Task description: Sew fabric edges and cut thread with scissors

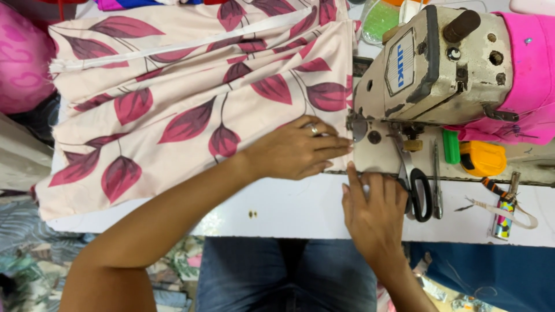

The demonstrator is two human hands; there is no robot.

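Both our hands lie flat with fingers extended, left hand (295, 151) pressing the leaf-print fabric (191, 98), which stretches away leftward from the sewing machine (433, 63), right hand (373, 205) on the table (289, 208) beside the scissors (417, 190), pinching nothing.

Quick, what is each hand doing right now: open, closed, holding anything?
Left hand: open, flat on the leaf-print fabric beside the sewing machine.
Right hand: open, fingers flat on the machine bed, holding nothing.
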